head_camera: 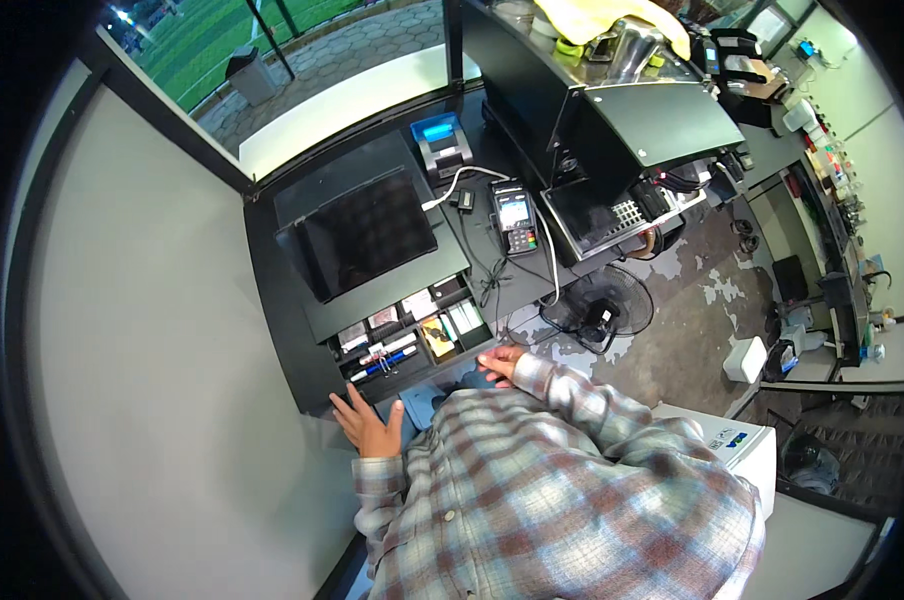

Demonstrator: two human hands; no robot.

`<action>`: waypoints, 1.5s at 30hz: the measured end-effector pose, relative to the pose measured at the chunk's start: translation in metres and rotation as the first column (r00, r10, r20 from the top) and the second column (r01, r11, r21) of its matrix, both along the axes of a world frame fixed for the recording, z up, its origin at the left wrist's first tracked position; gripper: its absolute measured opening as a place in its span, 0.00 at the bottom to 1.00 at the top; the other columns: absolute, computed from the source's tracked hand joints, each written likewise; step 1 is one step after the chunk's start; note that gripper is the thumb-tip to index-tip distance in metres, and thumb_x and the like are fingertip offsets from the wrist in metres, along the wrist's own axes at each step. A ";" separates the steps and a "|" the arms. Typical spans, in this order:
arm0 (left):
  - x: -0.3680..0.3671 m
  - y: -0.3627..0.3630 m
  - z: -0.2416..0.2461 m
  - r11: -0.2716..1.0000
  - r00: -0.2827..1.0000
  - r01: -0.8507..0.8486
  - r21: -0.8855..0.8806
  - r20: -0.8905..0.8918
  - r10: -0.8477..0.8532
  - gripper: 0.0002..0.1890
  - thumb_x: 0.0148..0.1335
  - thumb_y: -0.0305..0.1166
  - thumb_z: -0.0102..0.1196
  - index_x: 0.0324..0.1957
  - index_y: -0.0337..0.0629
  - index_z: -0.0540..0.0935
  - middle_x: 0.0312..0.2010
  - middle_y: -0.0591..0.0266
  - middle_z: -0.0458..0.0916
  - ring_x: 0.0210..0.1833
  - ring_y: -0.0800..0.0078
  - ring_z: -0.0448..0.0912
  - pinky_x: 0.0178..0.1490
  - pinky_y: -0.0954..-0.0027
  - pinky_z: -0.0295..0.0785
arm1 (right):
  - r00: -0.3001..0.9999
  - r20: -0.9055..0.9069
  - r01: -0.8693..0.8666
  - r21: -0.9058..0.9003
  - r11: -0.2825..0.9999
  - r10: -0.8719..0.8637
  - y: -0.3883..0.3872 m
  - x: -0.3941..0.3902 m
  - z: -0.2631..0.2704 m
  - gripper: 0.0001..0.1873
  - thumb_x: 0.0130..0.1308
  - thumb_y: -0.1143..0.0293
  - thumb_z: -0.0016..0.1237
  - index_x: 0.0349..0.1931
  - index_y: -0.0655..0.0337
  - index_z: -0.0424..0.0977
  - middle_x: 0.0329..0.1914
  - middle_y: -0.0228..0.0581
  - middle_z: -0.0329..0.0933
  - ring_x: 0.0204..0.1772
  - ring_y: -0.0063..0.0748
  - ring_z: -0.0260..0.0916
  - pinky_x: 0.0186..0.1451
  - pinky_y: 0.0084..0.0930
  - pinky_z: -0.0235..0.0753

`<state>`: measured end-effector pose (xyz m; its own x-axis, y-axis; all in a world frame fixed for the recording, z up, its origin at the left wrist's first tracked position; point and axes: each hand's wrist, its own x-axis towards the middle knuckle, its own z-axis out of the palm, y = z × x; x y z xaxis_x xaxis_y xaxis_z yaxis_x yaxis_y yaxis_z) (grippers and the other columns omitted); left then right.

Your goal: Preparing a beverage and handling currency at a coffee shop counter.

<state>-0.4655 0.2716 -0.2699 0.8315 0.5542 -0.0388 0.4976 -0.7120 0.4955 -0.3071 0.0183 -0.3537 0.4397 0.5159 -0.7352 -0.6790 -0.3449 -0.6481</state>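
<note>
A black cash drawer [392,381] is pulled out before me, its compartments holding cards, papers and pens. Blue and white pens [383,363] lie in the front left part with a metal binder clip beside them. A yellow packet [438,337] sits in a compartment further right. My left hand [368,424] is at the drawer's front left corner, fingers spread and nothing held. By the front right corner is my right hand [501,364], its fingers bent; whether they grip the drawer edge cannot be made out.
Above the drawer stands a dark monitor [362,232]. A card terminal [515,217] with cables and a small printer [442,146] are to its right. A black floor fan [600,311] stands below the counter. A coffee machine [609,142] rises at the back right, and a wall [159,315] borders my left.
</note>
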 end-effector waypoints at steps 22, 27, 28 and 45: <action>-0.050 0.016 -0.006 0.949 0.991 -0.055 -0.311 -0.132 0.014 0.31 0.62 0.36 0.55 0.64 0.34 0.62 0.57 0.40 0.71 0.59 0.45 0.70 0.61 0.55 0.66 | 0.572 0.526 -0.331 -0.555 0.764 0.630 -0.017 0.059 0.065 0.34 0.63 0.42 0.46 0.60 0.60 0.66 0.45 0.57 0.78 0.51 0.52 0.76 0.53 0.39 0.75; -0.066 0.026 -0.020 0.933 0.994 -0.004 -0.359 -0.101 -0.035 0.24 0.59 0.36 0.59 0.55 0.34 0.71 0.51 0.44 0.76 0.54 0.47 0.74 0.57 0.56 0.68 | 0.607 0.325 -0.346 -0.713 0.609 0.725 0.003 0.045 0.082 0.39 0.61 0.40 0.47 0.57 0.68 0.67 0.48 0.62 0.76 0.55 0.54 0.74 0.56 0.41 0.74; -0.064 0.030 -0.016 0.923 0.987 -0.001 -0.386 -0.149 -0.062 0.24 0.58 0.37 0.60 0.54 0.35 0.72 0.51 0.45 0.76 0.54 0.48 0.74 0.56 0.57 0.69 | 0.585 0.317 -0.352 -0.730 0.586 0.746 0.003 0.046 0.081 0.38 0.61 0.39 0.48 0.56 0.69 0.68 0.48 0.62 0.76 0.54 0.55 0.74 0.55 0.42 0.74; -0.074 0.034 -0.011 0.908 0.978 0.065 -0.413 -0.153 -0.140 0.24 0.57 0.40 0.60 0.51 0.37 0.73 0.49 0.49 0.77 0.52 0.49 0.75 0.54 0.58 0.70 | 0.547 0.666 -0.213 -0.475 0.854 0.507 0.119 0.048 0.100 0.21 0.62 0.55 0.53 0.48 0.60 0.76 0.29 0.48 0.79 0.34 0.43 0.78 0.42 0.36 0.77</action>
